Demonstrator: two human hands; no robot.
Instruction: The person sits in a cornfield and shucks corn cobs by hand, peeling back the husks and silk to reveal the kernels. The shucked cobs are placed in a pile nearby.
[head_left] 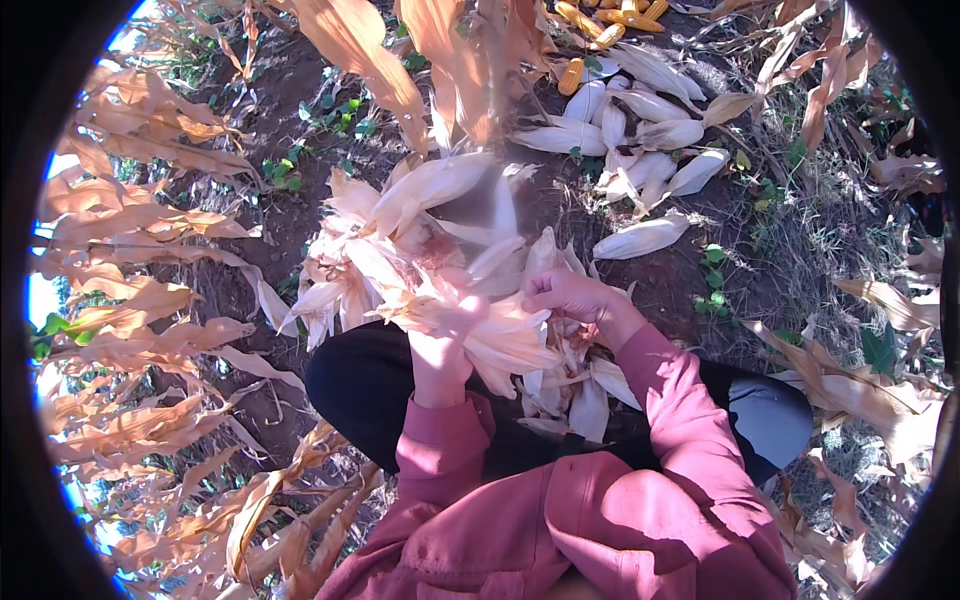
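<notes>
Pale, dry corn husk fans out in front of my lap, its leaves spread toward the right. My left hand is closed around the base of these leaves; strong sunlight washes out its fingers, and whether a cob is inside is hidden. Close by on the right, my right hand has its fingers curled in a pinch at the upper edge of the husk leaves. A heap of loose husks lies beyond my left hand, with reddish-brown corn silk among it. More husk leaves lie below my right hand.
Unhusked ears of corn lie piled on the soil ahead to the right. Behind them are several bare yellow cobs. Dry corn stalks and leaves stand along the left. Small green weeds and dry grass cover the right side.
</notes>
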